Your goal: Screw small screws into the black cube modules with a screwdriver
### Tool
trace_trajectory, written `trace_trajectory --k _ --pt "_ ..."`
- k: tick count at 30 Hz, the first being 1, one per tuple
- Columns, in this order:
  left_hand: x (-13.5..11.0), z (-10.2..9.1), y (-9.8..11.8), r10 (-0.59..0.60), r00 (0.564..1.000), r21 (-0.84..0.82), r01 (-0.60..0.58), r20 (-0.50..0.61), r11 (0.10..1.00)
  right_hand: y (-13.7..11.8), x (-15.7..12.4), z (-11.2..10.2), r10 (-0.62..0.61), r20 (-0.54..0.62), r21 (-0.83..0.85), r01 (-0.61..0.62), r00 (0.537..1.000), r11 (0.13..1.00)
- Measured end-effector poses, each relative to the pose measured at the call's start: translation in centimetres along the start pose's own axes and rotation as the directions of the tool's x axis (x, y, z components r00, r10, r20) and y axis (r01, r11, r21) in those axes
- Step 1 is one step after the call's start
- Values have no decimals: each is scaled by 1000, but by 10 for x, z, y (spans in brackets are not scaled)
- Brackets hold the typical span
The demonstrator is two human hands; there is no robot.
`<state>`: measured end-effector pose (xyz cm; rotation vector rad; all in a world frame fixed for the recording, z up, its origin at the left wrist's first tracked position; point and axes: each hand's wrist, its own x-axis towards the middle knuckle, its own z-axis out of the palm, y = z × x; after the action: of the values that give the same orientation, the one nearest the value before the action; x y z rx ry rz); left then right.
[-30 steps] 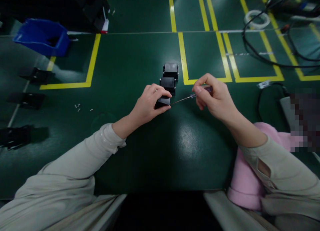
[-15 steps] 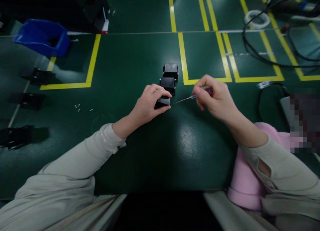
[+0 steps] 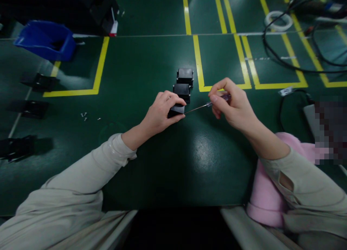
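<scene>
My left hand (image 3: 165, 111) is closed round a small black box-shaped part (image 3: 177, 109) on the green table, thumb on the near side and fingers over the far side. In my right hand (image 3: 230, 102) is a screwdriver (image 3: 197, 108) with a clear purplish handle. Its thin shaft slants down to the left, and the tip meets the near right corner of the held part. Just beyond stand two similar black parts, a nearer one (image 3: 181, 90) and a farther one (image 3: 185, 75), with small screws showing at their sides.
Several small screws (image 3: 85, 115) lie left of my left hand. Farther left are black parts (image 3: 28, 109) and a blue bin (image 3: 46, 40). Yellow tape (image 3: 200, 64) outlines the table (image 3: 151, 174). At right are a pink cloth (image 3: 267, 199), a black cable (image 3: 273, 55) and a white ring-shaped roll (image 3: 278, 21).
My right hand has shifted slightly and the screwdriver handle has turned a little in its fingers. The tip stays at the same corner; my left hand has not moved.
</scene>
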<state>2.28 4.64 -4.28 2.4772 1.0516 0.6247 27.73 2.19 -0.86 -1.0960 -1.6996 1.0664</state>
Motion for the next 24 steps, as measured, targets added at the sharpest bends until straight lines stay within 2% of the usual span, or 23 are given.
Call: trace_trajectory --k 11,24 --pt "0 1 -1 16 1000 -4 -16 -15 1000 0 0 3 7 -64 2 -6 998 1000" --pt "0 1 1 5 1000 3 -5 -11 1000 1 0 2 13 -42 10 -12 999 1000"
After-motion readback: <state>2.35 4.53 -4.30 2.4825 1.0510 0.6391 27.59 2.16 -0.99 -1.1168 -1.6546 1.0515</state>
